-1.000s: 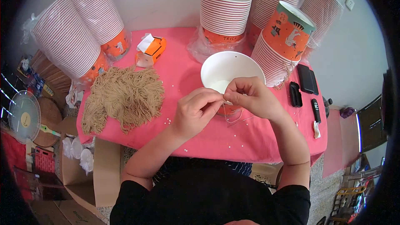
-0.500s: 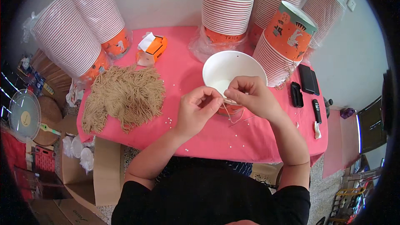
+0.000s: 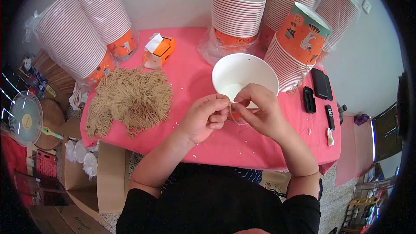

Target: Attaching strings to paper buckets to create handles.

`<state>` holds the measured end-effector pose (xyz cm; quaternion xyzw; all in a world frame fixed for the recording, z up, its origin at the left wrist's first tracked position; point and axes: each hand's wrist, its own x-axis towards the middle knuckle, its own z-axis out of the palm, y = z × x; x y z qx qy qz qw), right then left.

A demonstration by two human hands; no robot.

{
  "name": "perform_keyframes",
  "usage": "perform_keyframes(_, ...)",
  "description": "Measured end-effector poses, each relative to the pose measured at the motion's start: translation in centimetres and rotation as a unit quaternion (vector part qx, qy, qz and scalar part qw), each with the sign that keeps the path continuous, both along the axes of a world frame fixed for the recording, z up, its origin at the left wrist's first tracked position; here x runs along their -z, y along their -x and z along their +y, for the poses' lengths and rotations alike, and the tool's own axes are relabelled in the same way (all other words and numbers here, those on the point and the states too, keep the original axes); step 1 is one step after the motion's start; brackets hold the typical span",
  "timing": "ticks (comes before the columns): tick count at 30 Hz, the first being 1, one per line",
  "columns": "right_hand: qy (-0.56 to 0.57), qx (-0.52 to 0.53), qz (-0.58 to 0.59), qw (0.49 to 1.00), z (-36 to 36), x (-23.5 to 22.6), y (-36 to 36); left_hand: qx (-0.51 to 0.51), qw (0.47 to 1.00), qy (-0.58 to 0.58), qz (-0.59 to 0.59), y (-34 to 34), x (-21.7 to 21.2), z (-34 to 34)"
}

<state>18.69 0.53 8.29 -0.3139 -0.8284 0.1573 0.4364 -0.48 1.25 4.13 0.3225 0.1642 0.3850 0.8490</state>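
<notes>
Both hands meet over the near rim of a white paper bucket (image 3: 229, 76) with an orange outside and a small hole near its far rim. My left hand (image 3: 207, 115) is closed, pinching a tan string (image 3: 236, 121) between thumb and forefinger. My right hand (image 3: 260, 106) pinches the same string close by, its fingertips nearly touching the left ones. A loop of the string hangs below the fingers. Whether it passes through the bucket's wall is hidden behind the hands. To the left lies a heap of tan strings (image 3: 130, 99) on the pink tablecloth.
Tall stacks of paper buckets (image 3: 71, 39) stand at the back left, with another stack (image 3: 238, 13) behind the bucket and a patterned one (image 3: 299, 39) at right. An orange tissue pack (image 3: 160, 52), a black case (image 3: 309, 99) and a utility knife (image 3: 330, 117) lie around. Small white bits dot the cloth.
My left fingers have curled in more and the wrist has turned. My right hand has tilted down slightly, and the string loop now hangs closer beneath the fingers. The bucket stays put.
</notes>
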Motion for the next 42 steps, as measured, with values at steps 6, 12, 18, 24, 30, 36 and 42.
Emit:
perform_keyframes(6,-0.147,0.039,-0.036,0.988,-0.4,0.1,0.2,-0.022,0.999,0.034,-0.025,-0.4,-0.3,-0.5)
perform_keyframes(12,-0.165,0.052,-0.039,0.984,-0.4,0.0,0.2,-0.056,0.998,0.011,-0.007,-0.5,0.0,-0.6)
perform_keyframes(18,-0.169,0.059,-0.061,0.982,-0.4,-0.5,0.0,-0.074,0.996,-0.031,0.036,-0.6,0.1,-0.8)
perform_keyframes(24,-0.181,0.069,-0.072,0.978,-0.3,-0.8,-0.8,-0.091,0.991,-0.084,0.049,-0.8,-0.7,-0.9)
perform_keyframes(30,-0.2,0.089,-0.08,0.972,-0.3,-0.9,-1.3,-0.185,0.942,-0.235,0.154,-1.8,-1.0,-0.7)
perform_keyframes(36,-0.237,0.116,-0.113,0.958,-0.3,-1.2,-1.9,-0.24,0.884,-0.334,0.222,-2.2,-0.2,-0.3)
perform_keyframes(42,-0.252,0.137,-0.139,0.948,-0.3,-1.1,-2.4,-0.261,0.881,-0.332,0.216,-2.6,-0.7,-0.9)
